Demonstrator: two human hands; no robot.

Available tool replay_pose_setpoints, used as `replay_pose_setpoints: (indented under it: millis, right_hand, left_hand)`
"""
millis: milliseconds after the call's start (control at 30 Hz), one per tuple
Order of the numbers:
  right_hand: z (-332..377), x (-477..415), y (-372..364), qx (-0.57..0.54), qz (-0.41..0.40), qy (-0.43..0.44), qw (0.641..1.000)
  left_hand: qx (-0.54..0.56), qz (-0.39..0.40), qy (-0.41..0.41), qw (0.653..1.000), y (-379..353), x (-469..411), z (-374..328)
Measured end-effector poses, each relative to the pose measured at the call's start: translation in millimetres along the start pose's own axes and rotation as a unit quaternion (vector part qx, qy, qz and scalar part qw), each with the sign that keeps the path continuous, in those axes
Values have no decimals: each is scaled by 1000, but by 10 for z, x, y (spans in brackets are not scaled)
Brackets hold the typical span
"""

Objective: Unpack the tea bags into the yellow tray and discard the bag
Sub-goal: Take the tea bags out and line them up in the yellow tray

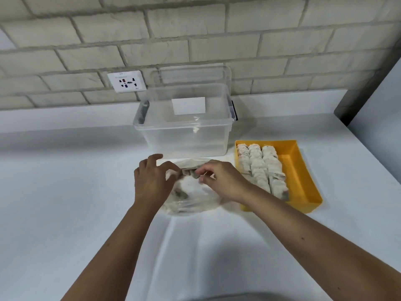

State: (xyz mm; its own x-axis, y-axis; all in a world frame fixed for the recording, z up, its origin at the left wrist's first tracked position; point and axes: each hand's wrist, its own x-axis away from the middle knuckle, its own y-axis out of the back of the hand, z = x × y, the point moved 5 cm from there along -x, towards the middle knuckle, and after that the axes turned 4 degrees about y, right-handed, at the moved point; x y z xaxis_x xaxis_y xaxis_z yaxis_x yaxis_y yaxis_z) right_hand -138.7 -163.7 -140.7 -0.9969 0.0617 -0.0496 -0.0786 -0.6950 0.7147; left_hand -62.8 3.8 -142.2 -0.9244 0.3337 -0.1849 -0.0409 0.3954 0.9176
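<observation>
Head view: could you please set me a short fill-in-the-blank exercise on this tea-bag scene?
1. The tea bags in the tray lie in ____ rows.
2. The tray holding them is ____ in colour.
3. The clear bin stands ____ the plastic bag, nearer the wall.
Missing words: three; yellow; behind.

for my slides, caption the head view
Left hand holds the bag, right hand pinches a tea bag beside the tray.

I watched through one head-worn wide-angle view, facing forward and down, close over the left hand (152,181) and right hand (221,179) above the table (65,203); its edges seemed bowed, perhaps by the lens.
</observation>
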Motion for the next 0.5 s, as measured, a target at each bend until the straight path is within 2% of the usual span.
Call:
replay_pose_setpoints:
  millis: [133,233,367,500]
  right_hand:
    - [-64,-220,-367,48,87,-16,995]
    - [-125,-318,-504,81,113,-4,990]
    - [-213,-403,-532,108,102,-7,989]
    - [-248,-467,-523,142,63,-9,988]
  left_hand:
    - [-63,77,21,995,-169,-29,75]
    - [-77,127,57,987,-297,-49,131]
    - [27,180,115,976,-382,-70,218]
    - [113,193,102,969,-400,-94,218]
